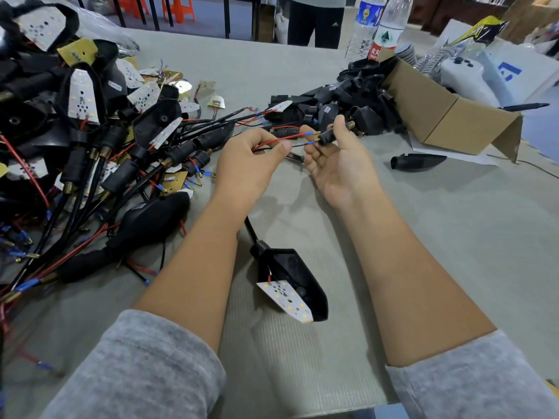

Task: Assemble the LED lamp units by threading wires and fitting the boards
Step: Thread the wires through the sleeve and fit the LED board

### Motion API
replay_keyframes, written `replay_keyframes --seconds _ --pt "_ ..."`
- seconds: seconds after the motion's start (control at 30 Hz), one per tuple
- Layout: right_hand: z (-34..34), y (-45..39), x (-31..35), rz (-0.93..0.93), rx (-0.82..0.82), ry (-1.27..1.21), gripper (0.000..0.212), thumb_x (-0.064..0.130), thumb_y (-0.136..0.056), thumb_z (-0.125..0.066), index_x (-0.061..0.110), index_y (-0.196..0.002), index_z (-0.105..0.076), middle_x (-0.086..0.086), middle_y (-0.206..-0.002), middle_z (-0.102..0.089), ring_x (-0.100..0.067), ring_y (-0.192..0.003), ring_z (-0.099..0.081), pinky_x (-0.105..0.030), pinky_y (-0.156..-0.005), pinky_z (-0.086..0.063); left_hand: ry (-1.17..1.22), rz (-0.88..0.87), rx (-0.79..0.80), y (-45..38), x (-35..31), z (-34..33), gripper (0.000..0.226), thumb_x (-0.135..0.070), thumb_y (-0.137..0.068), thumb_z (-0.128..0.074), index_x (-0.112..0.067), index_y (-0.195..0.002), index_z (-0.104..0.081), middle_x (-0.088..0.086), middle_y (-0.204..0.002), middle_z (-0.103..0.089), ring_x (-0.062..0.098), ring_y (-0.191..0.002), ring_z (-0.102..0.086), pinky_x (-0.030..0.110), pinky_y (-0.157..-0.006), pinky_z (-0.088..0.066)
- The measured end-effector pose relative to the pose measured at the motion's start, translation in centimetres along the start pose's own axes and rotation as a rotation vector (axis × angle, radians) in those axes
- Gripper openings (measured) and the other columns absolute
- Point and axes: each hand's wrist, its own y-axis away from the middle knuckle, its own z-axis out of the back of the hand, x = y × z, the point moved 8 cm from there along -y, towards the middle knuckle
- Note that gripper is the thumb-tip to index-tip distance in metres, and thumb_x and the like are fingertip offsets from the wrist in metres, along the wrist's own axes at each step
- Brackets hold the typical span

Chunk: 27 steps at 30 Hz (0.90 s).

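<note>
My left hand (252, 164) pinches a red and a black wire (273, 144), both tipped with blue sleeves and brass pins. The pins point at a small black rubber stem (332, 133) with a brass threaded end, which my right hand (335, 160) grips between thumb and fingers. The wire tips sit at the stem's near end. Between my forearms on the table lies a black lamp housing (298, 275) with a white LED board (286, 299) resting loosely in it, its black cable running up under my left wrist.
A big pile of wired lamp units and LED boards (81, 131) fills the left side. Loose black stems and housings (348, 104) spill from a cardboard box (447, 116) at the right. A single black housing (417, 161) lies nearby. Water bottles (384, 25) stand behind; a person stands at the far edge.
</note>
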Motion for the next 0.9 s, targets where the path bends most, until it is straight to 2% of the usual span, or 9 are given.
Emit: replay_keyframes --seconds 0.07,0.27,0.43,0.53,0.63,0.77,0.9 --pt "-0.11 0.13 0.27 0.016 0.016 0.006 0.022 0.040 -0.103 -0.041 0.022 -0.089 -0.042 -0.005 -0.084 -0.075 -0.011 -0.059 -0.058 -0.021 -0.059 -0.048 -0.021 0.004 0.004 0.02 0.02 0.01 0.023 -0.026 -0.085 -0.072 -0.029 -0.067 -0.059 -0.010 -0.061 -0.051 0.005 -0.058 -0.042 0.024 -0.058 -0.035" --pt "-0.35 0.60 0.69 0.048 0.042 0.045 0.018 0.039 -0.100 -0.050 0.022 -0.091 -0.051 -0.005 -0.086 -0.074 -0.012 -0.061 -0.059 -0.024 -0.064 -0.048 -0.039 0.009 0.004 0.08 0.11 0.24 0.021 -0.026 -0.086 -0.071 -0.029 -0.068 -0.059 -0.011 -0.061 -0.051 0.003 -0.058 -0.043 0.022 -0.058 -0.035" --pt "-0.43 0.75 0.81 0.057 0.035 0.117 0.007 0.032 -0.097 -0.057 0.026 -0.093 -0.058 0.003 -0.076 -0.065 -0.012 -0.062 -0.056 -0.023 -0.064 -0.046 0.011 0.015 0.002 0.01 0.04 0.31 0.015 -0.024 -0.091 -0.066 -0.021 -0.076 -0.063 -0.011 -0.058 -0.046 -0.002 -0.050 -0.038 0.014 -0.052 -0.031" --pt "-0.48 0.81 0.82 0.081 0.006 0.138 0.008 0.030 -0.094 -0.062 0.028 -0.087 -0.063 0.007 -0.068 -0.054 -0.009 -0.061 -0.052 -0.022 -0.061 -0.045 0.045 0.022 -0.005 0.01 0.01 0.27 0.016 -0.021 -0.092 -0.065 -0.021 -0.076 -0.062 -0.011 -0.057 -0.045 -0.002 -0.048 -0.037 0.012 -0.050 -0.030" --pt "-0.24 0.75 0.88 0.090 -0.010 0.132 0.008 0.031 -0.094 -0.062 0.027 -0.088 -0.065 0.009 -0.065 -0.055 -0.007 -0.058 -0.052 -0.021 -0.060 -0.045 0.061 0.022 -0.011 -0.06 0.04 0.27 0.018 -0.020 -0.092 -0.065 -0.021 -0.074 -0.061 -0.010 -0.057 -0.044 -0.002 -0.048 -0.036 0.012 -0.050 -0.029" --pt "0.08 0.65 0.72 0.070 -0.016 0.083 0.008 0.034 -0.095 -0.061 0.027 -0.096 -0.065 0.007 -0.076 -0.059 -0.008 -0.061 -0.055 -0.022 -0.065 -0.047 0.096 0.028 -0.023 -0.20 0.18 0.42 0.011 -0.021 -0.092 -0.064 -0.012 -0.085 -0.065 -0.003 -0.065 -0.046 0.006 -0.058 -0.036 0.022 -0.057 -0.031" --pt "0.11 0.71 0.68 0.042 -0.007 0.024 0.010 0.034 -0.096 -0.058 0.027 -0.098 -0.064 0.008 -0.081 -0.062 -0.007 -0.063 -0.056 -0.021 -0.066 -0.047 0.091 0.032 -0.025 -0.16 0.19 0.41 0.012 -0.022 -0.092 -0.064 -0.011 -0.087 -0.066 -0.005 -0.063 -0.045 0.004 -0.055 -0.035 0.019 -0.054 -0.031"
